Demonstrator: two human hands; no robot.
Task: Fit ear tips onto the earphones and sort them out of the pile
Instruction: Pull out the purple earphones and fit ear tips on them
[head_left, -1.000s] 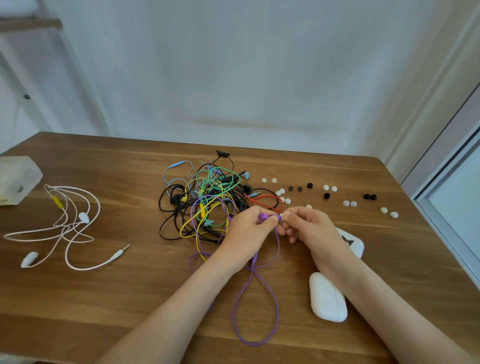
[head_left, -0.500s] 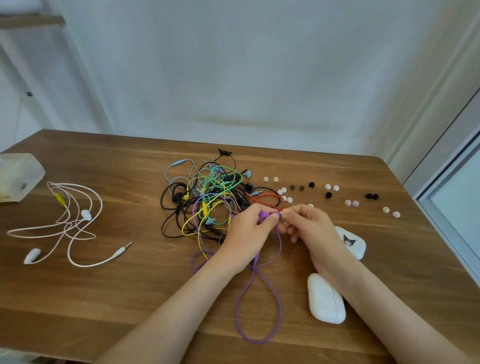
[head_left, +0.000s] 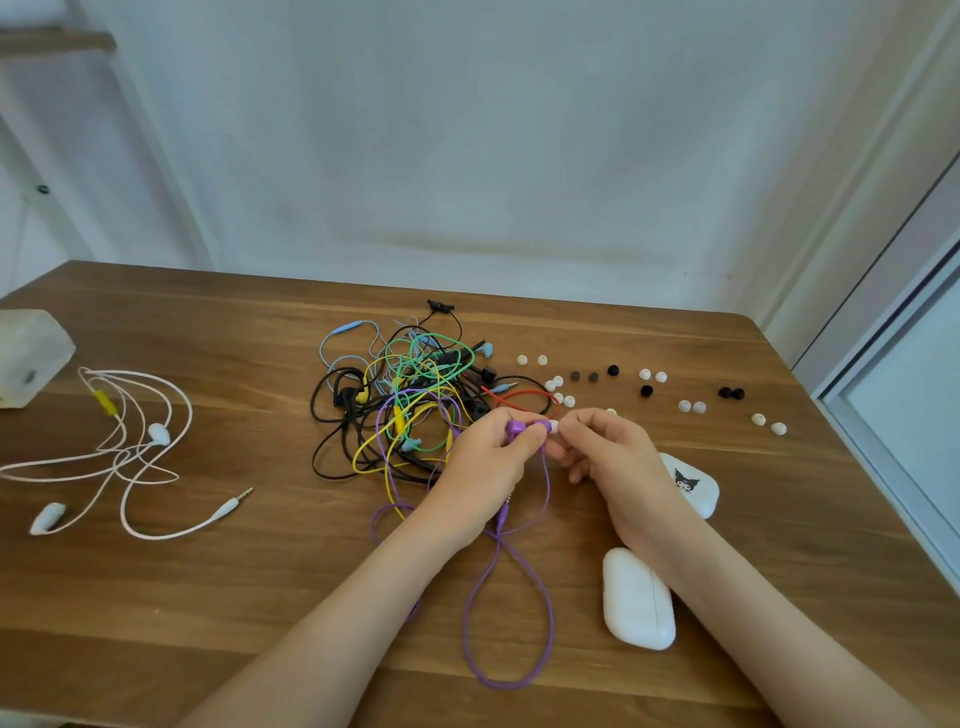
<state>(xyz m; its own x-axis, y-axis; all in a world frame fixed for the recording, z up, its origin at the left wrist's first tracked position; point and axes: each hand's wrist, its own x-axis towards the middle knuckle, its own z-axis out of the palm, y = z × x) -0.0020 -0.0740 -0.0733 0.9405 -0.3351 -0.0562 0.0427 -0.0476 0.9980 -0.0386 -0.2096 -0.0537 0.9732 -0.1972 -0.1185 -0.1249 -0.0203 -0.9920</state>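
Purple earbuds (head_left: 524, 427) sit pinched in my left hand (head_left: 485, 470), just in front of the tangled pile of earphones (head_left: 405, 400) on the wooden desk (head_left: 249, 587). My right hand (head_left: 605, 457) meets the left one fingertip to fingertip, gripping a white ear tip (head_left: 554, 427) that touches the end of one purple bud. From the left hand the purple cable (head_left: 511, 623) hangs down and loops across the desk toward me, with part of it still threaded into the pile. Right of the pile, loose white and black ear tips (head_left: 652, 375) lie scattered in a rough row. Well left of the pile lies a white earphone set (head_left: 130, 447), spread out on its own. Nearer me than the pile, two white charging cases (head_left: 638, 597) rest beside my right forearm, one partly hidden behind the wrist
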